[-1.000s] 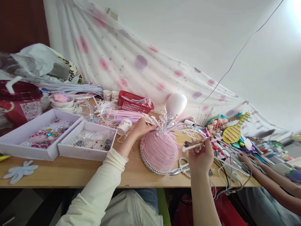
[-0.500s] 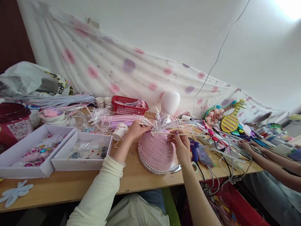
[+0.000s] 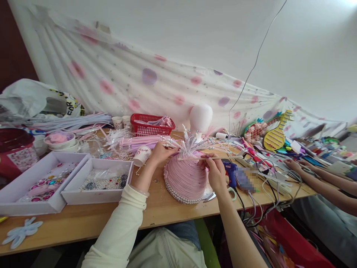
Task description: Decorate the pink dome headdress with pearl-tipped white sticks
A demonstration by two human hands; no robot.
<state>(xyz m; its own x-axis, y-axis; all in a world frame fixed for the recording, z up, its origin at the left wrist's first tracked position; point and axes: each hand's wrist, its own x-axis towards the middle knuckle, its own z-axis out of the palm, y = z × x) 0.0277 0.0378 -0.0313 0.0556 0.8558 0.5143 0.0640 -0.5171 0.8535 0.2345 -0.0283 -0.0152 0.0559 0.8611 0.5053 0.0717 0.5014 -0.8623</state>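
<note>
A pink dome wrapped in strands (image 3: 185,178), with a row of pearls round its lower edge, stands on the table in front of me. White and lilac stems (image 3: 188,148), many tipped with beads, fan out from its top. At the left side of these stems is my left hand (image 3: 161,153), its thumb and finger closed together; what they pinch is too small to tell. My right hand (image 3: 214,169) grips a thin pale stick (image 3: 228,158) near the dome's right side. The stick lies nearly level, its left tip at the base of the stems.
White boxes of gems (image 3: 52,204) and pearls (image 3: 96,197) stand left, near a tipped paper cup (image 3: 142,155). Behind are a red basket (image 3: 152,129) and a white head form (image 3: 200,117). Scissors (image 3: 210,197), a blue glue gun (image 3: 231,173) and another person's hands (image 3: 294,165) are right.
The view has shifted slightly. The stick has tilted a little, its right end now higher against its left. Both hands keep nearly the same places at the dome.
</note>
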